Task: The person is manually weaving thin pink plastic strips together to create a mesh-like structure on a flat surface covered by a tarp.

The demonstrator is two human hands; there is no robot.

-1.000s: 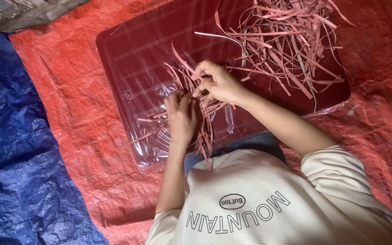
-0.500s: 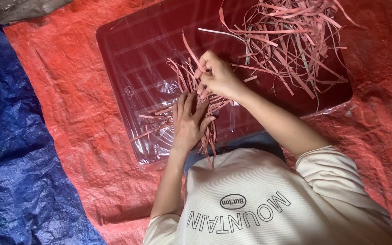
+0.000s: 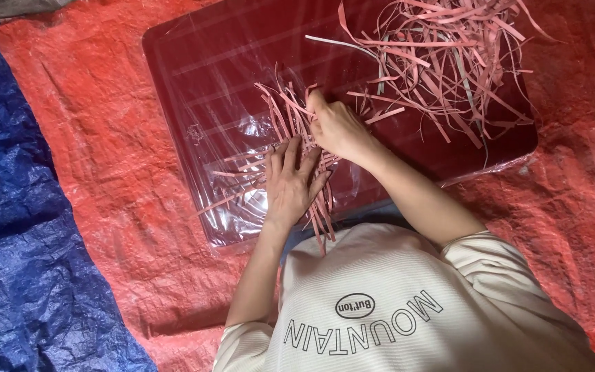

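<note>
My left hand lies flat with its fingers spread, pressing on a small bundle of pink paper strips that rests on a clear plastic sheet. Just beyond it, my right hand is closed around the far ends of those same strips. The strips fan out under both hands, and a few run back toward my body. The sheet covers a dark red board. On the board's far right lies a larger loose heap of pink strips.
The board sits on an orange-red tarpaulin that covers the ground. A blue tarpaulin overlaps it on the left. My cream shirt with dark print fills the bottom of the view.
My left hand has opened and laid flat on the strips. My right hand has moved a little farther from my body, still holding the strips' ends.
</note>
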